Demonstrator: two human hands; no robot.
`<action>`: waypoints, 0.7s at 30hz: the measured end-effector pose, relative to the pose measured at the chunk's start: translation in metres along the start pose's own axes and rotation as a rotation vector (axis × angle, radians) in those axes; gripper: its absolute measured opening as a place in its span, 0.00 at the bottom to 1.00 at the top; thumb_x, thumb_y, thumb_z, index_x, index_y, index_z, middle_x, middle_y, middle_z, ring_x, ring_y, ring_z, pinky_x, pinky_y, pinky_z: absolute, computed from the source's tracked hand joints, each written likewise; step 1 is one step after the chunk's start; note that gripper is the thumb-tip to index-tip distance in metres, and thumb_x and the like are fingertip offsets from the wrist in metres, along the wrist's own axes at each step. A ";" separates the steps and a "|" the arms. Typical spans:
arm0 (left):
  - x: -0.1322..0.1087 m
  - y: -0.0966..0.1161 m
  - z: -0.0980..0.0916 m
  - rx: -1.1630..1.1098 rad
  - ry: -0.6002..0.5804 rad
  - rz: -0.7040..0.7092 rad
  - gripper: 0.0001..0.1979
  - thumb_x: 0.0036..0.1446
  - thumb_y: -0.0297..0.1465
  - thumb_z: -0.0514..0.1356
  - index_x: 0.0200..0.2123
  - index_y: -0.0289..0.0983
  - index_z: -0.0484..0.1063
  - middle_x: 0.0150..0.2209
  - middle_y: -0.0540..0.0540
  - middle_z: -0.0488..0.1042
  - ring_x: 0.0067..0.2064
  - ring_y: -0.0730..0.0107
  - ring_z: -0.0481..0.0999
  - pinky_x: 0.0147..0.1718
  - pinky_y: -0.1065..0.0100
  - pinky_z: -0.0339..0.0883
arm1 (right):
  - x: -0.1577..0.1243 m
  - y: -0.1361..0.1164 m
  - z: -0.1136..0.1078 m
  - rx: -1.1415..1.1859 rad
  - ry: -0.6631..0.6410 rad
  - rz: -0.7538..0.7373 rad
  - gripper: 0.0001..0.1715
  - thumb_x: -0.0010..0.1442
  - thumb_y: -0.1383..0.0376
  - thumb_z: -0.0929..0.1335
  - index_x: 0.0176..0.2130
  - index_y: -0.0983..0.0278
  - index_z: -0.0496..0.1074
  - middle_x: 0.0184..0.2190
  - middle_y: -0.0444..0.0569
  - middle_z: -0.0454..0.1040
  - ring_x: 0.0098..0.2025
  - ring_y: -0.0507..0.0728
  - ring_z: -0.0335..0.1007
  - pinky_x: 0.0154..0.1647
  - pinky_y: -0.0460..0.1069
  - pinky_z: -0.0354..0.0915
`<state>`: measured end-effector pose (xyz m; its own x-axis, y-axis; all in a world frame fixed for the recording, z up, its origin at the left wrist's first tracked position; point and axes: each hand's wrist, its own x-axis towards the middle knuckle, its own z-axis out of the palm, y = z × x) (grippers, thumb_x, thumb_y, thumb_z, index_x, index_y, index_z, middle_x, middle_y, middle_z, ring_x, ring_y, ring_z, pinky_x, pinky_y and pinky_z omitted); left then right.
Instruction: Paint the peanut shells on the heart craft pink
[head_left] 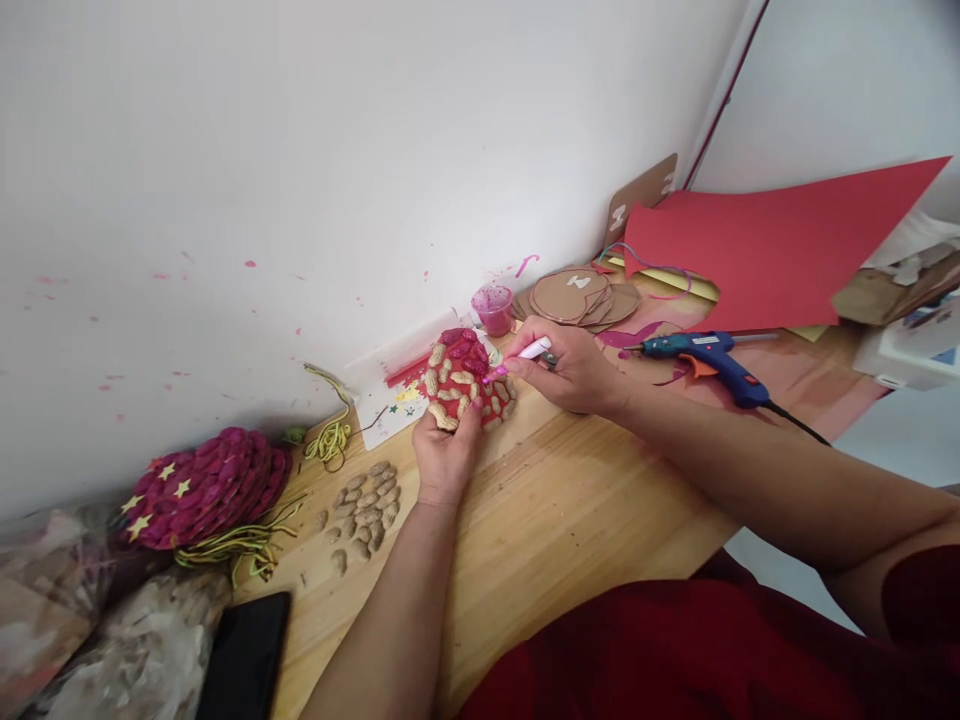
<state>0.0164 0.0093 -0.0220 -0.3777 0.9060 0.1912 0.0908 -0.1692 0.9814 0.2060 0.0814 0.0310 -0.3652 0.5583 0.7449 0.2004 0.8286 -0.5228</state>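
Note:
My left hand (444, 458) grips from below a red round piece (466, 380) covered with peanut shells, some of them painted pink. My right hand (571, 366) pinches a white-handled brush (529, 352) whose pink tip touches the piece's right side. Both hands are closed. A small cup of pink paint (493, 308) stands just behind the piece near the wall.
Loose peanut shells (366, 508) lie left of my left hand, beside a finished pink shell dome with yellow stars (201, 488). A blue glue gun (706, 358), cardboard discs (576, 296) and red paper (780, 250) lie to the right. A black phone (244, 655) lies near the table's front edge.

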 end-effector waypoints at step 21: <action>0.002 0.009 0.001 0.013 0.013 0.040 0.19 0.47 0.43 0.72 0.38 0.35 0.81 0.40 0.42 0.84 0.41 0.59 0.82 0.44 0.61 0.76 | 0.003 0.001 0.000 0.101 0.013 0.165 0.14 0.64 0.54 0.71 0.35 0.61 0.69 0.24 0.42 0.71 0.25 0.51 0.61 0.28 0.48 0.56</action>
<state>0.0179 0.0100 -0.0127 -0.3853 0.8936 0.2304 0.1181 -0.1999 0.9727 0.2049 0.0838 0.0332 -0.3226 0.6875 0.6506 0.1640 0.7176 -0.6769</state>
